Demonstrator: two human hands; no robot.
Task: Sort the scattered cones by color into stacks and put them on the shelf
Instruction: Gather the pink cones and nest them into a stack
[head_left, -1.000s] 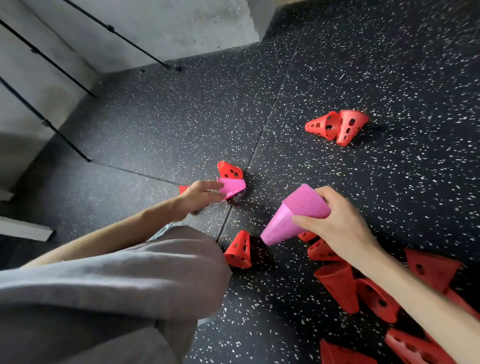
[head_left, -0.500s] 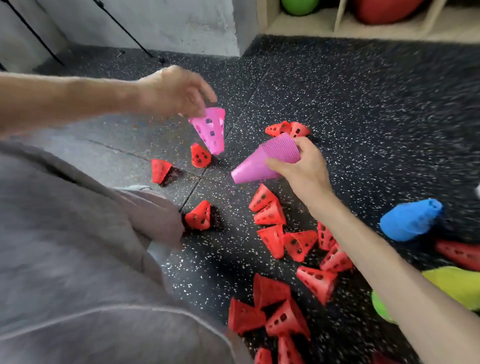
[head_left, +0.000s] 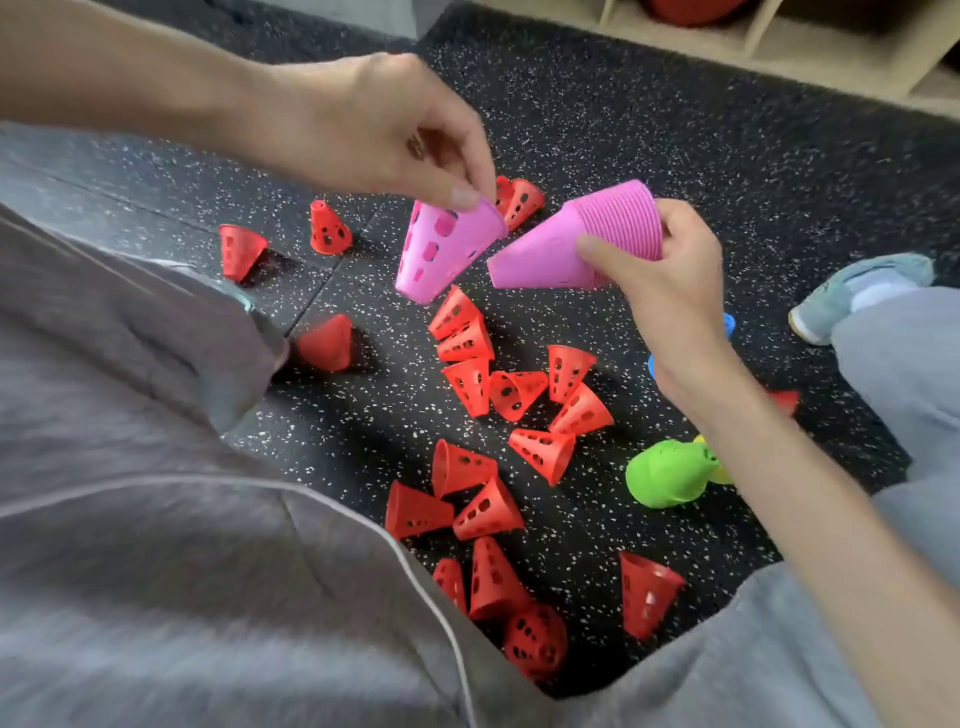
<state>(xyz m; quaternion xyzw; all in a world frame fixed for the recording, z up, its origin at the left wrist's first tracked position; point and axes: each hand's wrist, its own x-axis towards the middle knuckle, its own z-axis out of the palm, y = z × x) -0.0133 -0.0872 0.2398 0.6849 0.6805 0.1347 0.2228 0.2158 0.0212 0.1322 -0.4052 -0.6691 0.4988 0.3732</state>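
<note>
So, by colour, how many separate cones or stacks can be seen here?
Red cones: 20, loose on the floor, one half hidden behind the right forearm
Pink: 2, a single pink cone in the left hand, a pink stack in the right hand
Green piece: 1
Blue piece: 1, mostly hidden
Yellow piece: 1, a sliver
Total: 25

The right forearm (head_left: 753, 441) hides most of a blue cone stack (head_left: 729, 325) and a yellow one (head_left: 719, 470) behind the green stack (head_left: 667, 475). Beyond the forearm only a red cone's tip (head_left: 784, 401) shows. The shelf (head_left: 779, 47) is cut off at the top edge, its contents unclear.
</note>
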